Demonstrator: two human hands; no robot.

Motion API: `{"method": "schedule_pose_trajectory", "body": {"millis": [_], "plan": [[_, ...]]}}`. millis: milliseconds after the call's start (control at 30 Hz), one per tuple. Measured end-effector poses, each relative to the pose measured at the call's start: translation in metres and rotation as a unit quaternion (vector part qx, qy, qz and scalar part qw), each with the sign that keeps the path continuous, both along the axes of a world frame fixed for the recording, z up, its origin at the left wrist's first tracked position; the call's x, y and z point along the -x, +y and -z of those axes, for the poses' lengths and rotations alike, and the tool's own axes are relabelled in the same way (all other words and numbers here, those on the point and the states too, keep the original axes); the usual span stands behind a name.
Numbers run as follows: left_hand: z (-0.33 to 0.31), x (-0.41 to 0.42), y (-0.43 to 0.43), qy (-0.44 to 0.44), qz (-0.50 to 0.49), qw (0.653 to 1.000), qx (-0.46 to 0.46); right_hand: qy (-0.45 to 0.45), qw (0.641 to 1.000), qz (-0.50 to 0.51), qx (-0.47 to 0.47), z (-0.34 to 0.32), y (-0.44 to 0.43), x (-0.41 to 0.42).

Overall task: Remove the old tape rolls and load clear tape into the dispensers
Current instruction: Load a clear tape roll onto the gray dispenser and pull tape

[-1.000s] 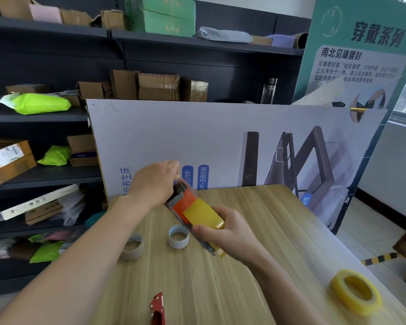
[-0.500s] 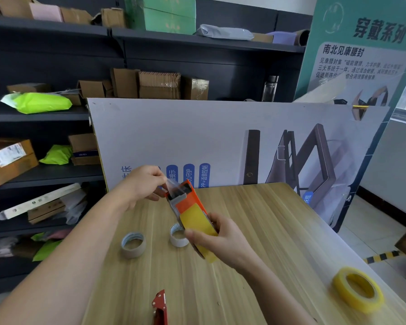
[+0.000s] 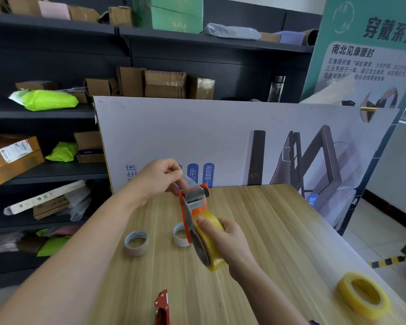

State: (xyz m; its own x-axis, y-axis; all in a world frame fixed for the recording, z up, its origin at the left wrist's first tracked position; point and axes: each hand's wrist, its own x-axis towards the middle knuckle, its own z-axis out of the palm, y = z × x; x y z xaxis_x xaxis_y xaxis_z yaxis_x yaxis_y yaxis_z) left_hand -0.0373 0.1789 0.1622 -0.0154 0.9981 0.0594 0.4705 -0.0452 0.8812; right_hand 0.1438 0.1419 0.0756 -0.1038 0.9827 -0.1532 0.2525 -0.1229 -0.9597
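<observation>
Orange dispenser [image 3: 192, 207] is up off the table [image 3: 279, 231], gripped in my right hand [image 3: 225, 240], thumb on its yellow roll [image 3: 212, 254]. My left hand [image 3: 157, 179] pinches the clear tape end [image 3: 189, 182] at its head. It half hides one old roll [image 3: 179, 235]. A red dispenser [image 3: 162, 306] is cut off at the bottom. A spare roll [image 3: 363, 294] lies near the right edge.

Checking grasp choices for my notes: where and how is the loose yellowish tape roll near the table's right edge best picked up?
Probably from above: pinch the wall of the tape roll, thumb outside and fingers in the open core. It lies flat on the wooden table, hole facing up, so the core is exposed.
</observation>
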Motion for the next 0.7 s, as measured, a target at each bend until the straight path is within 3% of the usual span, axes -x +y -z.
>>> {"method": "schedule_pose_trajectory", "body": {"millis": [233, 567, 700], "plan": [[0.006, -0.003, 0.002, 0.039, 0.013, 0.999, 0.013, -0.025, 0.999, 0.026, -0.024, 0.000, 0.002, -0.002], [0.020, -0.003, 0.001, -0.094, 0.020, 0.994, -0.046, -0.045, 0.999, 0.024, -0.015, -0.012, 0.010, -0.008], [0.019, -0.006, 0.000, -0.099, 0.011, 0.993, -0.056, -0.055, 0.998, 0.021, -0.024, -0.013, 0.011, -0.008]]}}
